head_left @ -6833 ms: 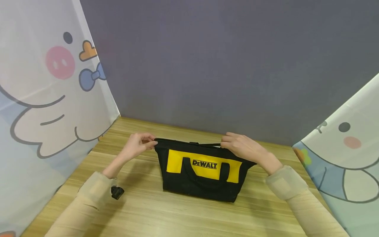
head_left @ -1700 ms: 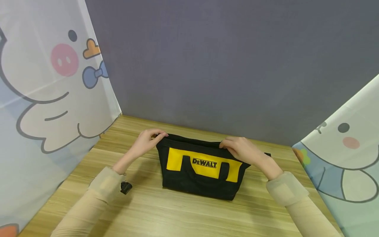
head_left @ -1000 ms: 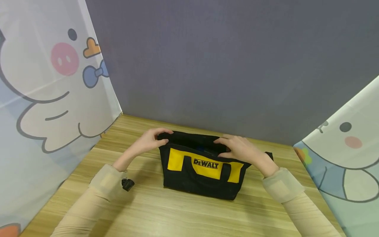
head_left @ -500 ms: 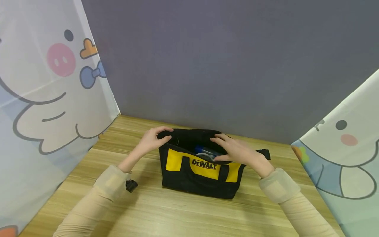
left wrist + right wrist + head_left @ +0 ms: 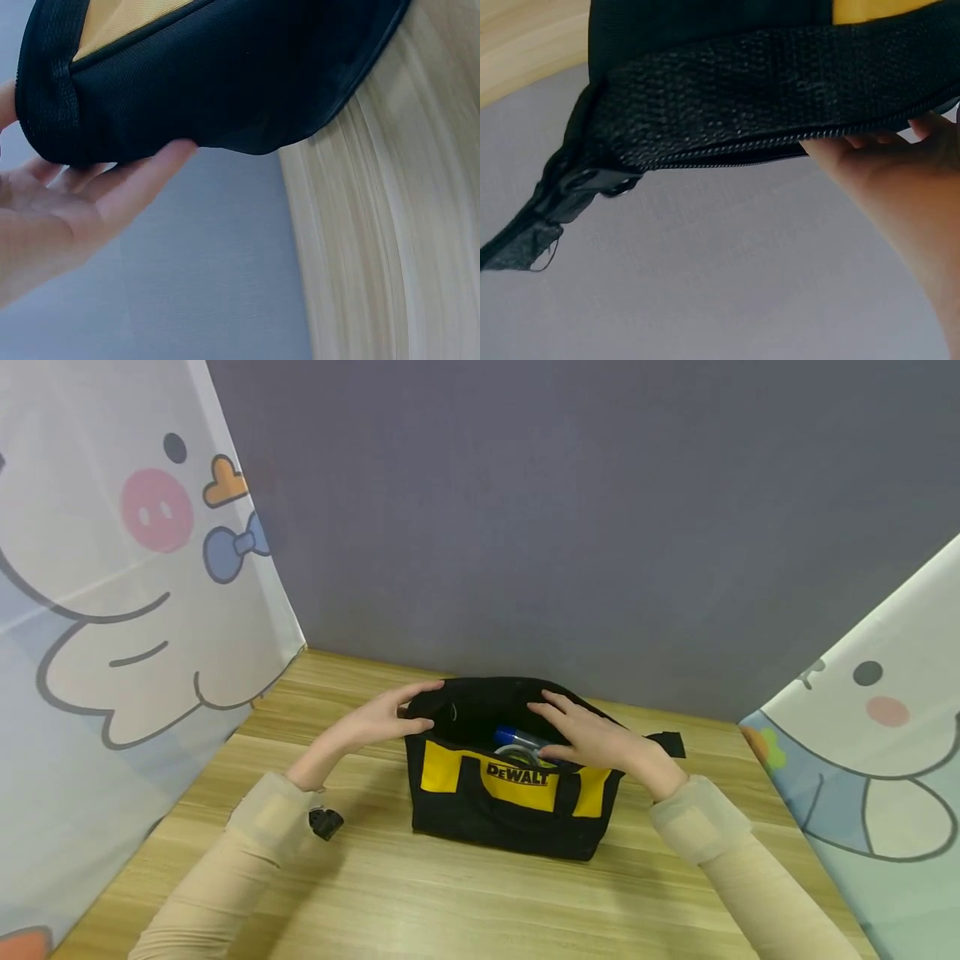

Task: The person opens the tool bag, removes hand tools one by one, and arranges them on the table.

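A black and yellow DeWalt tool bag (image 5: 487,827) stands upright on the table with its top gaping. My left hand (image 5: 375,720) is at the bag's left end, thumb by the front rim and fingers by the back rim, spread apart. At the right end my right hand (image 5: 596,739) spreads its fingers and thumb across the mouth. Inside show a blue-capped clear item (image 5: 507,736) and a pale ring-shaped thing (image 5: 513,751); the rest is hidden. In the right wrist view, the zipper (image 5: 742,142) runs unzipped along the rim beside my hand (image 5: 889,176).
A small black clip-like piece (image 5: 326,822) shows beside the left cuff. The bag's strap end (image 5: 669,744) sticks out to the right. Behind the wooden table (image 5: 420,902) rises a grey wall (image 5: 510,527); cartoon-printed cloths (image 5: 97,610) hang at both sides.
The bag's mouth has gone from nearly closed to wide apart, exposing the blue-capped item and the ring-shaped thing. Both hands have gone from pinching the rim to spread fingers.
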A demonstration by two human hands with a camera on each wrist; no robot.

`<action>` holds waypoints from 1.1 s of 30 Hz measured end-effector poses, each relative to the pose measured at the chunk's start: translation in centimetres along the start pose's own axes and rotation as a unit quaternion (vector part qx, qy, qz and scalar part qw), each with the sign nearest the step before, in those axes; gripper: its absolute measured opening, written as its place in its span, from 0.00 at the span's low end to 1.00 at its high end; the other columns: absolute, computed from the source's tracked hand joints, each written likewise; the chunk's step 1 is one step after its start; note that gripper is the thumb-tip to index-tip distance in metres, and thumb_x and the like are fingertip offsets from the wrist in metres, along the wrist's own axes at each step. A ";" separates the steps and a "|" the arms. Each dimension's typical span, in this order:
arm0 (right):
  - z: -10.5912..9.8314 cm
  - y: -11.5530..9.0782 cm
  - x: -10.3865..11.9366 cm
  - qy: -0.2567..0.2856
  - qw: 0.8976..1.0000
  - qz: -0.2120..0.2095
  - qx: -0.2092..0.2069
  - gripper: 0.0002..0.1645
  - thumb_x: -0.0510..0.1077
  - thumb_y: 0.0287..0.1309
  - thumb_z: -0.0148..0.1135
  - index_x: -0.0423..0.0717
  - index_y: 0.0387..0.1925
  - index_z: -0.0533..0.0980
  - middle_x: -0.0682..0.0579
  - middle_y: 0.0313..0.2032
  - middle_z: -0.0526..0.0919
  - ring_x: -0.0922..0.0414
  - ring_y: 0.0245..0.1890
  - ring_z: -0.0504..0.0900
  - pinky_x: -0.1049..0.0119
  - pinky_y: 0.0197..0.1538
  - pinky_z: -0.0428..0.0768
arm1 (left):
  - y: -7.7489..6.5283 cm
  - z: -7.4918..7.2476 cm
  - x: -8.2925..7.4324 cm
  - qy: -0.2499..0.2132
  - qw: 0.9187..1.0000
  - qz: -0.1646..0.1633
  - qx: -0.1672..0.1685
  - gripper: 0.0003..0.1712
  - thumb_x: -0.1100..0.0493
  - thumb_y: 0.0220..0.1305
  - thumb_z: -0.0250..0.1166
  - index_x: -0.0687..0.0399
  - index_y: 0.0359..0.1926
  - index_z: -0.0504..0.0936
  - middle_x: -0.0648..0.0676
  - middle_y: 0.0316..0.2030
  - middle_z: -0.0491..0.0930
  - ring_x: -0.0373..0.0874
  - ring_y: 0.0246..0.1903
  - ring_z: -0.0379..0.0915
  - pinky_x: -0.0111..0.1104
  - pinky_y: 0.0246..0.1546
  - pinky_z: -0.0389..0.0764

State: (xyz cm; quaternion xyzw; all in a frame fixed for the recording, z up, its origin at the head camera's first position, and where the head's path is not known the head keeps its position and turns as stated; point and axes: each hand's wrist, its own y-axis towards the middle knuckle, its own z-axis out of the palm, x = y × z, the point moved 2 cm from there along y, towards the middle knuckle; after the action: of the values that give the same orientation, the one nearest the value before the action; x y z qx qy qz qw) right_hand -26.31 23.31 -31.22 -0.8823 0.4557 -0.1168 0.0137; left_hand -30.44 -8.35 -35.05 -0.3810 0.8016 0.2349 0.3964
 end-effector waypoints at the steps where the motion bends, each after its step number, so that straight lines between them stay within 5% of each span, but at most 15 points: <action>1: 0.0 0.2 0.1 0.000 1.000 0.002 0.000 0.45 0.57 0.60 0.57 0.48 0.72 0.50 0.38 0.73 0.44 0.40 0.70 0.57 0.45 0.65 0.66 | 0.0 0.0 0.0 -0.005 1.000 -0.001 0.006 0.39 0.54 0.62 0.61 0.43 0.71 0.56 0.56 0.73 0.51 0.60 0.72 0.42 0.60 0.66 0.54; 5: 0.2 0.6 0.2 0.008 1.000 0.020 0.010 0.51 0.60 0.55 0.60 0.48 0.73 0.48 0.38 0.73 0.40 0.37 0.70 0.55 0.42 0.65 0.64 | -0.2 0.0 0.1 -0.017 0.999 0.002 0.027 0.41 0.52 0.62 0.61 0.43 0.73 0.52 0.56 0.74 0.47 0.62 0.72 0.42 0.58 0.66 0.57; 6: 0.3 0.7 0.2 0.007 1.000 0.025 0.013 0.53 0.61 0.54 0.61 0.48 0.73 0.48 0.38 0.73 0.39 0.37 0.70 0.54 0.41 0.65 0.63 | -0.2 0.0 0.1 -0.024 0.999 0.000 0.034 0.42 0.52 0.62 0.61 0.43 0.73 0.51 0.55 0.74 0.47 0.63 0.69 0.50 0.56 0.63 0.62; 8: 0.6 0.8 0.2 0.006 0.999 0.035 0.019 0.56 0.63 0.51 0.62 0.49 0.73 0.46 0.39 0.74 0.36 0.35 0.70 0.53 0.39 0.66 0.60 | -0.2 0.1 0.0 -0.036 0.998 -0.004 0.046 0.43 0.52 0.62 0.61 0.42 0.73 0.49 0.55 0.74 0.45 0.67 0.57 0.64 0.50 0.54 0.73; 11: 1.1 0.8 0.1 0.005 0.998 0.049 0.025 0.59 0.66 0.48 0.62 0.50 0.73 0.45 0.40 0.74 0.32 0.33 0.70 0.50 0.35 0.65 0.57 | -0.3 0.1 0.1 -0.048 0.997 -0.006 0.057 0.44 0.51 0.62 0.62 0.43 0.74 0.48 0.55 0.74 0.44 0.63 0.40 0.71 0.42 0.39 0.80; 14: 1.5 0.8 0.3 0.009 0.997 0.067 0.031 0.63 0.69 0.44 0.64 0.53 0.74 0.43 0.41 0.73 0.28 0.30 0.69 0.47 0.30 0.62 0.56 | -0.3 0.2 0.2 -0.045 0.997 0.003 0.059 0.45 0.51 0.61 0.63 0.44 0.73 0.48 0.53 0.74 0.44 0.57 0.56 0.69 0.44 0.48 0.79; 16: 1.7 0.9 0.4 0.007 0.996 0.082 0.035 0.66 0.70 0.41 0.64 0.56 0.74 0.41 0.42 0.73 0.26 0.28 0.69 0.45 0.28 0.61 0.54 | -0.3 0.2 0.4 -0.037 0.998 0.011 0.058 0.46 0.51 0.60 0.64 0.44 0.73 0.49 0.52 0.74 0.44 0.55 0.68 0.55 0.50 0.59 0.71; 18: 1.9 0.9 0.7 0.003 0.994 0.099 0.038 0.67 0.71 0.39 0.65 0.58 0.74 0.40 0.41 0.73 0.25 0.27 0.69 0.44 0.25 0.59 0.53 | -0.3 0.2 0.5 -0.028 0.998 0.017 0.058 0.47 0.50 0.59 0.65 0.44 0.73 0.49 0.51 0.74 0.45 0.54 0.73 0.41 0.53 0.66 0.61; 21: 2.1 1.1 1.1 -0.006 0.991 0.128 0.043 0.69 0.72 0.36 0.67 0.59 0.74 0.40 0.40 0.72 0.23 0.27 0.69 0.42 0.25 0.59 0.52 | -0.2 0.2 0.4 -0.013 0.998 0.015 0.062 0.48 0.49 0.57 0.66 0.43 0.73 0.49 0.51 0.74 0.45 0.55 0.73 0.40 0.55 0.67 0.56; 28: 2.9 1.4 1.8 -0.053 0.986 0.156 0.037 0.71 0.72 0.33 0.69 0.59 0.74 0.41 0.37 0.72 0.25 0.26 0.69 0.42 0.25 0.58 0.55 | -0.5 0.3 -0.7 0.062 0.997 -0.007 0.054 0.52 0.46 0.56 0.66 0.43 0.74 0.45 0.57 0.74 0.47 0.57 0.70 0.51 0.53 0.63 0.65; 30: 3.2 1.5 1.9 -0.064 0.985 0.155 0.032 0.72 0.72 0.31 0.69 0.59 0.74 0.42 0.37 0.72 0.26 0.25 0.68 0.41 0.24 0.57 0.54 | -0.5 0.5 -0.9 0.085 0.995 -0.005 0.047 0.52 0.46 0.56 0.66 0.45 0.74 0.45 0.60 0.72 0.50 0.56 0.60 0.66 0.51 0.58 0.71; 33: 3.6 1.7 2.3 -0.082 0.985 0.151 0.025 0.73 0.74 0.27 0.70 0.59 0.74 0.43 0.37 0.73 0.28 0.25 0.68 0.41 0.23 0.57 0.53 | -0.6 0.8 -1.2 0.105 0.994 -0.005 0.037 0.52 0.47 0.56 0.66 0.47 0.74 0.45 0.61 0.71 0.53 0.54 0.48 0.70 0.50 0.56 0.71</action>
State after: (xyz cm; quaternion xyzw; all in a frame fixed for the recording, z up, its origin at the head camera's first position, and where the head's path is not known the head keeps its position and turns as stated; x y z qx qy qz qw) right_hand -25.61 20.17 -34.53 -0.8095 0.5778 -0.0524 0.0905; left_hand -29.12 -7.64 -34.61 -0.3930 0.8448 0.1620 0.3251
